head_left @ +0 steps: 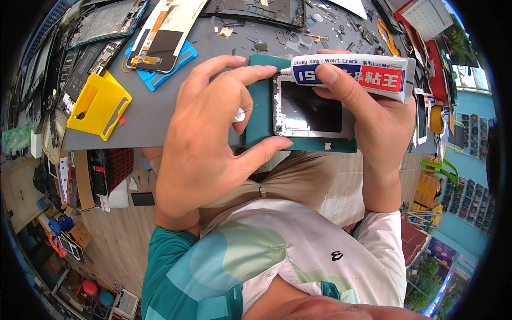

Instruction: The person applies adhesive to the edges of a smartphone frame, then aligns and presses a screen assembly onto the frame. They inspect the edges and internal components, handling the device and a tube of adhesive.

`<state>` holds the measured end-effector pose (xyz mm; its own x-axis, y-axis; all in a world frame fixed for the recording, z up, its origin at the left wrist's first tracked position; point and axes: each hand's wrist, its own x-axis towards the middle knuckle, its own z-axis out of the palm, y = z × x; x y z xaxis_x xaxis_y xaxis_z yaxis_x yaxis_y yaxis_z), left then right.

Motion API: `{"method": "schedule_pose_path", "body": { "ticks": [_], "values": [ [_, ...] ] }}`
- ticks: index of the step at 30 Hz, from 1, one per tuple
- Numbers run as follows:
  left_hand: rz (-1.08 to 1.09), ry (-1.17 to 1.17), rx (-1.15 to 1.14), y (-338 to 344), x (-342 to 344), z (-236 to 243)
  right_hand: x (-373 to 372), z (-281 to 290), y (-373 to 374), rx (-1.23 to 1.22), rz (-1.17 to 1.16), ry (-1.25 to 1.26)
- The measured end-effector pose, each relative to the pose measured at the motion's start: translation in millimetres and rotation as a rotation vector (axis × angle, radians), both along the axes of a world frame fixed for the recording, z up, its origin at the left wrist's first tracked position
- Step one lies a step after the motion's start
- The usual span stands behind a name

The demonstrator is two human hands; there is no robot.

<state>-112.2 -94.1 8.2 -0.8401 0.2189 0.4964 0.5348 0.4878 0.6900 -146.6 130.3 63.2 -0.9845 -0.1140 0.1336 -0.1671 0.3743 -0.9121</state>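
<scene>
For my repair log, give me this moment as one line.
right hand: holds glue tube | left hand: steadies phone frame | teal mat underneath

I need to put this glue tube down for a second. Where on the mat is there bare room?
The widest bare patch of the grey mat lies between the yellow holder, the blue tray and the left hand. The far edge, beyond the glue tube in the right hand, is crowded with small tools and phone frames.
</scene>
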Motion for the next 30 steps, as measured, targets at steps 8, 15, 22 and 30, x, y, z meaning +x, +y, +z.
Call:
{"method": "schedule_pose_path", "body": {
  "ticks": [8,15,22,30],
  "values": [
    [0.008,-0.002,0.004,1.1,0.1,-0.8,-0.4,0.2,2.0,-0.013,0.005,0.001],
    [0.008,-0.014,0.006,1.1,0.1,-0.7,-0.4,1.5,2.5,0.002,-0.015,0.005],
    [0.019,-0.035,0.012,2.2,1.2,0.0,-0.4,0.2,6.2,0.028,-0.024,0.005],
    [0.017,-0.049,0.027,3.1,1.5,-0.2,-1.1,1.9,9.6,0.057,-0.045,0.008]
  ]
}}
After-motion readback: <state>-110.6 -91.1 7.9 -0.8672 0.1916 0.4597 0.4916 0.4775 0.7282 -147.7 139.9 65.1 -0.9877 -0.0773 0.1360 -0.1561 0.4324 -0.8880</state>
